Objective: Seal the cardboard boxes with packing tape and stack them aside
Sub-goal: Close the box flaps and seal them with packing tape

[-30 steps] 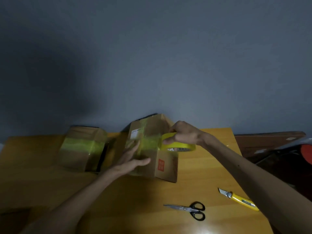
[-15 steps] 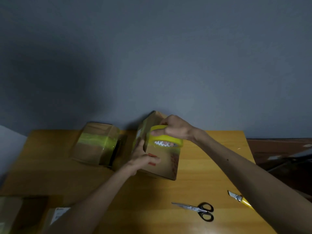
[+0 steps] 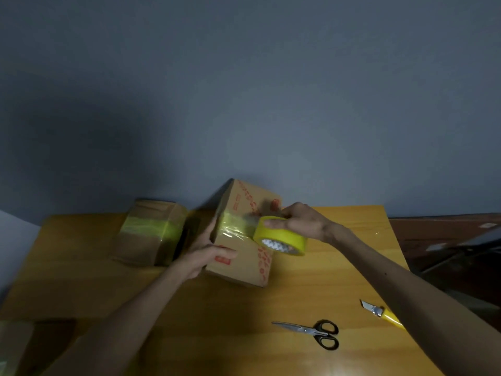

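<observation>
Yellow tape roll (image 3: 282,236) in right hand (image 3: 302,221) grip, at box (image 3: 244,264) right end | strip (image 3: 234,226) runs leftward across box | left hand (image 3: 203,255) grip clasps box's left corner, nearer.

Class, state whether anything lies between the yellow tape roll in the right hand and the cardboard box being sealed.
Nothing visible: the yellow packing tape roll in the right hand feeds straight onto the red-printed brown cardboard box.

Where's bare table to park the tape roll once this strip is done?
Best: the bare table in front of the box, bordered by the left forearm and the scissors. Also the left strip in front of the taped box. Crowded: the near right, with scissors, utility knife and right forearm; and the back, where both boxes sit close.
</observation>
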